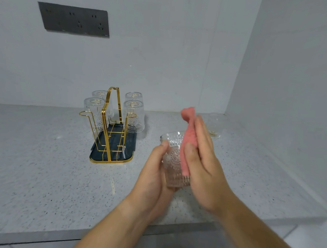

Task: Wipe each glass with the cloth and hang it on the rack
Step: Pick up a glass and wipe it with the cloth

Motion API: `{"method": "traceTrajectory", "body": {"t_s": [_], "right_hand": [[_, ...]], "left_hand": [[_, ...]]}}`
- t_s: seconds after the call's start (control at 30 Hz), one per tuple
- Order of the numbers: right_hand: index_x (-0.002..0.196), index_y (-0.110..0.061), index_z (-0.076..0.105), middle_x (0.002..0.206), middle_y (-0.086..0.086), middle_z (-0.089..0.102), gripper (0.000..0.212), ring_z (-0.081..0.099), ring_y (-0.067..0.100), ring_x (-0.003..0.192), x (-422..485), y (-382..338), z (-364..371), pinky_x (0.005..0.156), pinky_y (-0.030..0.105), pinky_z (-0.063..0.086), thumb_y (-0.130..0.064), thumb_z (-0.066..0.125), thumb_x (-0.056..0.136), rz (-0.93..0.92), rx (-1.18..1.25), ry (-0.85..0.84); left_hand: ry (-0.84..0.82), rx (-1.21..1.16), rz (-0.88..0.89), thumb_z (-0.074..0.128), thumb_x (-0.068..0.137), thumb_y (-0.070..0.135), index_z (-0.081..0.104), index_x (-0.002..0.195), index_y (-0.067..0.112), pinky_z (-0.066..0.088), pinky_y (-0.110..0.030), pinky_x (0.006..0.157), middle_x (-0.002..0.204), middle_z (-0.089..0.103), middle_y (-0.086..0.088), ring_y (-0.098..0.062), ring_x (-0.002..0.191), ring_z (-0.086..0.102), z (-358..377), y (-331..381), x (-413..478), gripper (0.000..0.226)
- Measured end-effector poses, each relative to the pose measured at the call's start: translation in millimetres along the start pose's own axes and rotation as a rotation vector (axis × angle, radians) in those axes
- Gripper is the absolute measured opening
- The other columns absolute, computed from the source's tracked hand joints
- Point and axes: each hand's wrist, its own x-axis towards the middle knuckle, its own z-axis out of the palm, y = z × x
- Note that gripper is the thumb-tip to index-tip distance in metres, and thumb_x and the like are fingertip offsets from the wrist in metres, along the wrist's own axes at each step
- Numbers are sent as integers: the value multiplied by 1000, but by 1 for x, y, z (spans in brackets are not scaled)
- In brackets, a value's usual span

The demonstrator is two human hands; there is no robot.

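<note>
My left hand [153, 171] holds a patterned clear glass [173, 159] upright above the counter, thumb on its side and palm under its base. My right hand [202, 162] presses a pink cloth [188, 139] flat against the glass's right side, fingers straight; the cloth's end sticks up above the fingers. A gold wire rack [110, 125] on a dark tray [111, 155] stands to the left. Several glasses [134, 116] hang upside down on its back pegs. The two front pegs are bare. Another glass [215, 125] stands on the counter behind my right hand.
The speckled grey counter [46, 166] meets white walls at the back and right. A dark socket panel [73, 19] sits high on the back wall. The counter's front edge runs below my forearms.
</note>
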Motion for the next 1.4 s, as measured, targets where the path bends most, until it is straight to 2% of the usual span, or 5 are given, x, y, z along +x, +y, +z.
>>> {"method": "traceTrajectory", "body": {"t_s": [0.33,0.5,0.77,1.2,1.4], "right_hand": [[163,-24,-6,171,-20,-12,61,-8,2,158,-34,8,19,128,29,4,-31,26,112,-34,-111,-90],[163,-28,15,167,-23,22,54,16,0,156,1,4,4,130,42,14,-35,25,111,86,158,0],[163,-29,-4,174,-5,-10,61,-2,20,161,-52,20,23,128,53,17,-32,26,110,-200,-293,-75],[162,-25,-6,172,-17,-14,65,-7,3,158,-50,13,19,127,22,4,-27,31,109,-60,-126,-101],[160,-42,4,168,-25,17,66,19,-18,147,-18,12,-2,126,18,19,-54,27,100,249,152,-50]], "left_hand": [[126,95,32,81,76,55,52,142,8,55,-50,102,137,64,-22,-31,121,69,-10,9,4,86],[14,5,-12,57,95,44,69,132,9,51,-53,104,125,73,-18,-37,126,63,-2,4,2,52],[16,-12,-37,54,95,63,66,139,17,43,-44,114,139,68,-11,-25,129,65,-16,8,8,65],[-61,-72,-28,83,77,57,61,144,11,40,-52,119,148,60,-15,-32,138,57,-12,7,14,85],[-29,-51,-45,44,104,45,67,138,16,45,-46,111,139,68,-8,-23,127,65,-6,-8,7,50]]}}
